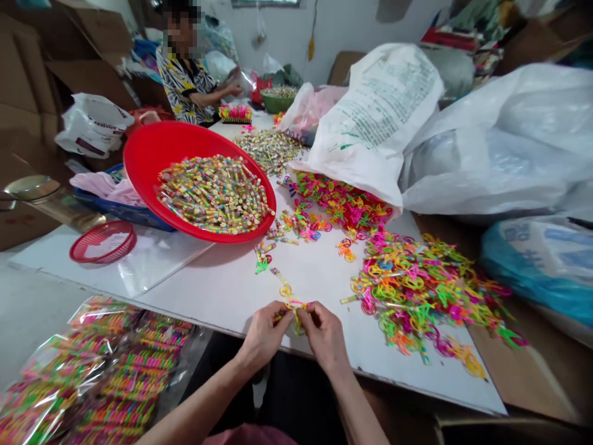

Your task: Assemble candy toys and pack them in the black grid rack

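Note:
At the front edge of the table, my left hand (266,330) and my right hand (323,329) are close together, fingertips pinched. Between them is a small yellow plastic toy piece (299,324), partly hidden by the fingers. A pink-ended piece (300,303) shows just above the fingertips. Just beyond lie a yellow plastic ring (286,289) and a thin patterned tube (275,272). To the right spreads a heap of bright plastic toy pieces (393,278). A tilted red basin (148,154) on the left holds many small wrapped tubes (217,194).
A white sack (370,105) lies open, spilling more plastic pieces. Behind the basin is another tube pile (271,148). A pink basket (102,242) stands left; packed clear bags (92,371) lie lower left. Large plastic bags (504,142) crowd the right. A co-worker (185,80) sits across the table.

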The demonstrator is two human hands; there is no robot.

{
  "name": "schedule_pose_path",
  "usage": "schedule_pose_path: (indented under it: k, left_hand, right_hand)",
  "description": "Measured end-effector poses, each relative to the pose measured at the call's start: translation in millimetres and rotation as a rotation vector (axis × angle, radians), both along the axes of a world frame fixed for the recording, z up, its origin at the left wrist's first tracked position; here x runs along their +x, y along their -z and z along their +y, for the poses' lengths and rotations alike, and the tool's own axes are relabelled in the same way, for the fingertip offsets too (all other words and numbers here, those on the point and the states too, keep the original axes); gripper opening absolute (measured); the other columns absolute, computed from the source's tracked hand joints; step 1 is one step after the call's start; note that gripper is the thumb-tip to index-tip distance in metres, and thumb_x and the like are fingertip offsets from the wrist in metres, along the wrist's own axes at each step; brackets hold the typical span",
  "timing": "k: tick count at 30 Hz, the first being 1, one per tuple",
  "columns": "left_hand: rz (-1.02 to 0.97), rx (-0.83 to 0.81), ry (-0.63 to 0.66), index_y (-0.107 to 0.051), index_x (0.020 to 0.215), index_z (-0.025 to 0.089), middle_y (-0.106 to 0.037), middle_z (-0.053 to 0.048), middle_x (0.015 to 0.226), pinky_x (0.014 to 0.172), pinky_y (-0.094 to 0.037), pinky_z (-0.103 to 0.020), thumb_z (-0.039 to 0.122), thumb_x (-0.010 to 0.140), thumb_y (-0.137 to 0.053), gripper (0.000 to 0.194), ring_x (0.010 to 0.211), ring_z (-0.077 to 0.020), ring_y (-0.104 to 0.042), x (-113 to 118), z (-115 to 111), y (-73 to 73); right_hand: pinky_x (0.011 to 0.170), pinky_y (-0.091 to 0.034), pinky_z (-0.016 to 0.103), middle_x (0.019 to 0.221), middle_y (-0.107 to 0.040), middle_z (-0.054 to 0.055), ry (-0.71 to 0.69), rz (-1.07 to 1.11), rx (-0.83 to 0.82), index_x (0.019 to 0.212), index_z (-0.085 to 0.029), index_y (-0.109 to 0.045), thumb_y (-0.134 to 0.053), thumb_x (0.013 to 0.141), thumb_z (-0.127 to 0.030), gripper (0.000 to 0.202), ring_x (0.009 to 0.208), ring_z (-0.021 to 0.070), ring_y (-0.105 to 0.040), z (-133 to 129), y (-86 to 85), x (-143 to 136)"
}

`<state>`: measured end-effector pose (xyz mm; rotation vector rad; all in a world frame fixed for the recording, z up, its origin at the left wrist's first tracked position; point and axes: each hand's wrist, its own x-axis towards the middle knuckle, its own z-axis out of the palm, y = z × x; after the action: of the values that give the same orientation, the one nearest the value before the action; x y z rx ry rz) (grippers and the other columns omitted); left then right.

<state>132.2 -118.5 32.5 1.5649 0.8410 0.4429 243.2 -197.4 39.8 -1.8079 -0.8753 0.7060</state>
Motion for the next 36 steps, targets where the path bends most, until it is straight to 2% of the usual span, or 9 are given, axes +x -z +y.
schedule_pose_path:
  k: [4, 7, 9, 12, 17, 21, 28, 32, 36]
  left_hand:
    - [-0.088, 0.223, 0.072, -0.056, 0.117, 0.021, -0.061, -0.008, 0.107, 0.080, -0.043, -0.028, 0.029, 0.083, -0.051, 0.035, 0.093, -0.0195, -0.056, 10, 36, -24.5]
    - [0.242, 0.527, 0.065, -0.056, 0.114, 0.020, -0.058, -0.010, 0.109, 0.090, -0.038, -0.032, 0.022, 0.085, -0.044, 0.032, 0.103, -0.0218, -0.054, 18, 68, -24.9]
    - [0.474, 0.571, 0.095, -0.062, 0.101, 0.018, -0.061, -0.011, 0.098, 0.087, -0.039, -0.034, 0.022, 0.084, -0.045, 0.024, 0.098, -0.0241, -0.056, 28, 78, -15.7]
    - [0.598, 0.570, 0.076, -0.063, 0.085, 0.016, -0.062, -0.014, 0.087, 0.078, -0.042, -0.037, 0.024, 0.080, -0.050, 0.016, 0.087, -0.0275, -0.060, 45, 78, -0.6]
    - [0.665, 0.556, 0.010, -0.058, 0.095, 0.018, -0.062, -0.012, 0.087, 0.073, -0.041, -0.034, 0.011, 0.075, -0.050, 0.023, 0.083, -0.0248, -0.060, 47, 77, 9.4]
    - [0.318, 0.369, -0.098, -0.049, 0.112, 0.020, -0.059, -0.002, 0.074, 0.067, -0.041, -0.028, 0.014, 0.073, -0.053, 0.039, 0.071, -0.0174, -0.058, 26, 85, 17.5]
    - [-0.497, -0.581, -0.413, -0.055, 0.091, 0.015, -0.062, -0.004, 0.081, 0.061, -0.046, -0.024, 0.029, 0.066, -0.067, 0.031, 0.069, -0.0138, -0.060, 20, 97, 14.4]
    - [-0.638, -0.646, -0.437, -0.054, 0.087, 0.014, -0.062, -0.002, 0.075, 0.057, -0.044, -0.021, 0.031, 0.066, -0.070, 0.031, 0.062, -0.0103, -0.059, 37, 86, 10.9]
    - [-0.542, -0.592, -0.396, -0.053, 0.077, 0.014, -0.057, 0.003, 0.061, 0.044, -0.033, -0.016, 0.030, 0.069, -0.067, 0.023, 0.048, -0.0047, -0.049, 34, 75, 16.4]
  right_hand:
    - [0.063, -0.042, 0.030, 0.071, -0.061, 0.005, 0.204, -0.505, -0.033, 0.076, -0.020, -0.061, -0.049, 0.081, -0.043, 0.026, 0.066, 0.0197, -0.055, -25, -47.5, 75]
    - [0.079, -0.039, 0.041, 0.095, -0.060, 0.015, 0.457, -1.036, -0.164, 0.089, -0.016, -0.063, -0.050, 0.081, -0.034, 0.024, 0.093, 0.0303, -0.052, -9, -71.4, 116]
    - [0.085, -0.038, 0.039, 0.101, -0.059, 0.016, 0.319, -1.127, -0.184, 0.097, -0.014, -0.061, -0.046, 0.083, -0.024, 0.023, 0.101, 0.0292, -0.049, 32, -64.2, 115]
    - [0.083, -0.039, 0.029, 0.108, -0.058, 0.013, -0.117, -0.970, -0.277, 0.107, -0.015, -0.057, -0.042, 0.084, -0.016, 0.027, 0.101, 0.0220, -0.051, 110, -29.7, 86]
    - [0.077, -0.041, 0.029, 0.106, -0.058, 0.013, -0.200, -0.882, -0.381, 0.107, -0.014, -0.055, -0.039, 0.085, -0.013, 0.027, 0.096, 0.0220, -0.055, 169, 12.1, 64]
    - [0.078, -0.040, 0.027, 0.112, -0.056, 0.011, -0.278, -0.878, -0.340, 0.113, -0.018, -0.051, -0.040, 0.087, -0.019, 0.029, 0.102, 0.0208, -0.053, 183, 8.4, 69]
    - [0.065, -0.041, 0.025, 0.094, -0.063, 0.010, -0.275, -0.825, -0.408, 0.095, -0.017, -0.059, -0.048, 0.081, -0.021, 0.018, 0.086, 0.0205, -0.060, 181, -2.6, 62]
    - [0.063, -0.040, 0.022, 0.092, -0.065, 0.005, -0.279, -0.808, -0.430, 0.096, -0.021, -0.060, -0.051, 0.079, -0.023, 0.019, 0.082, 0.0167, -0.061, 153, -3.9, 58]
    - [0.066, -0.041, 0.025, 0.104, -0.062, 0.009, -0.206, -0.812, -0.452, 0.107, -0.020, -0.056, -0.044, 0.082, -0.018, 0.029, 0.091, 0.0201, -0.061, 164, -3.4, 60]
